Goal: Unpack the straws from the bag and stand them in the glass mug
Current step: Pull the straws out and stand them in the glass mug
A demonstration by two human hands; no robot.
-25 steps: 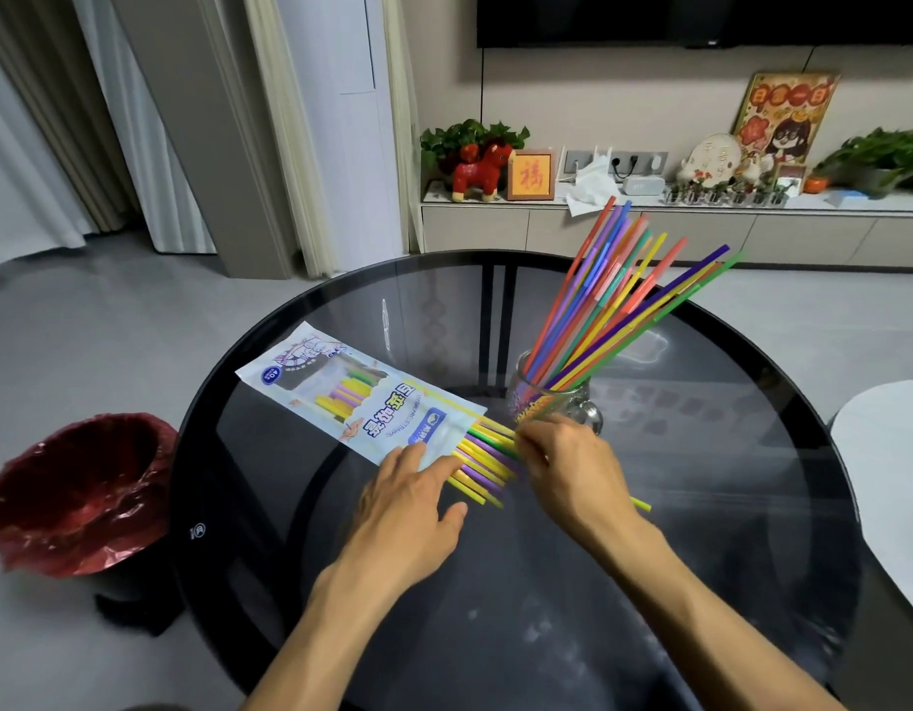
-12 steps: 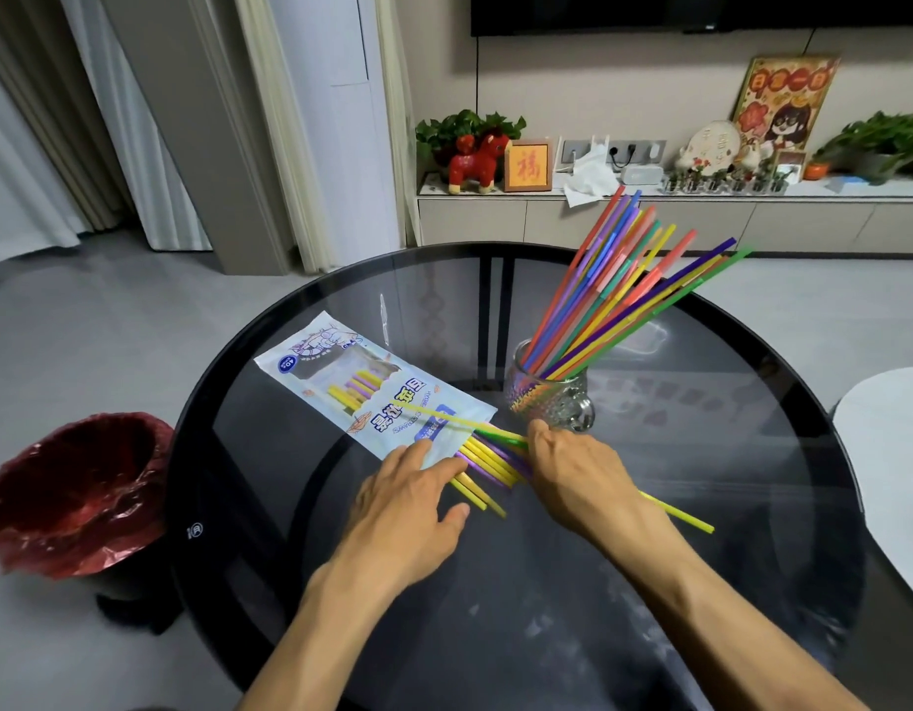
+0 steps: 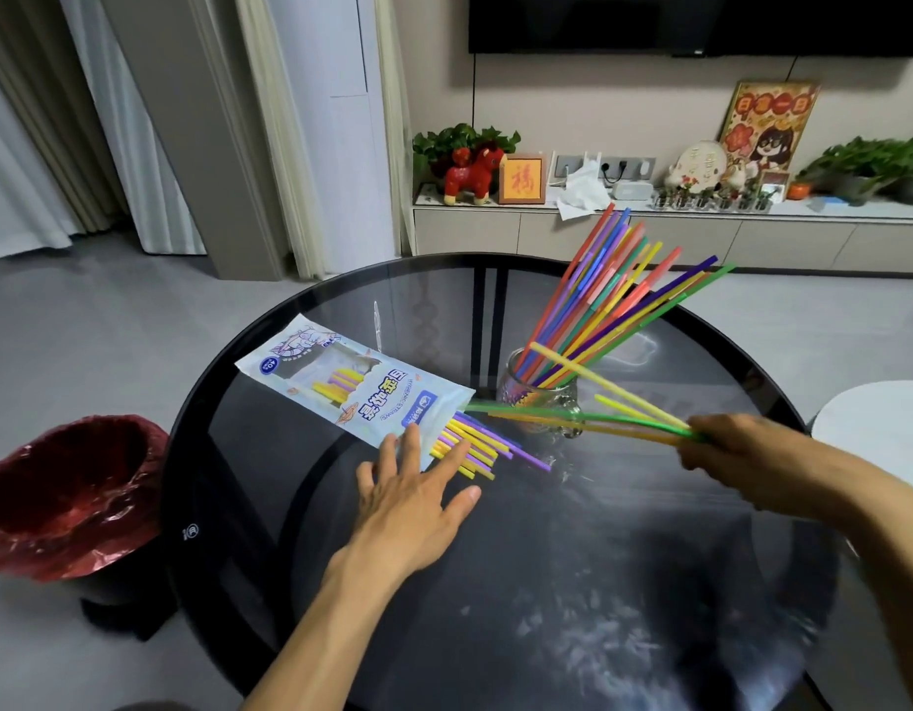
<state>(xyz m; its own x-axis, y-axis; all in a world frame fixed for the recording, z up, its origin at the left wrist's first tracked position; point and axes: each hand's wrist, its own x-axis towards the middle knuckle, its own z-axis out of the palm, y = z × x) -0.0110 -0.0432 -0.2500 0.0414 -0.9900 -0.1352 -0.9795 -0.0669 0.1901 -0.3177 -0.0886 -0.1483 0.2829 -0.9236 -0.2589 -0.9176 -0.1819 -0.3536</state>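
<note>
Left hand (image 3: pixel 413 497) flat, fingers spread, pinning bag (image 3: pixel 351 384); right hand (image 3: pixel 741 454) pinches several straws (image 3: pixel 587 418). I'd lift them clear, then drop ends into mug (image 3: pixel 541 392) mid-table.

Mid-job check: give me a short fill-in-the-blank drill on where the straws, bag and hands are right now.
The right hand grips a few yellow and ____ straws.
The left hand presses the ____ flat on the table.
The straws already unpacked stand in the glass ____.
The bin beside the table has a ____ liner.

Missing words: green; bag; mug; red
</note>
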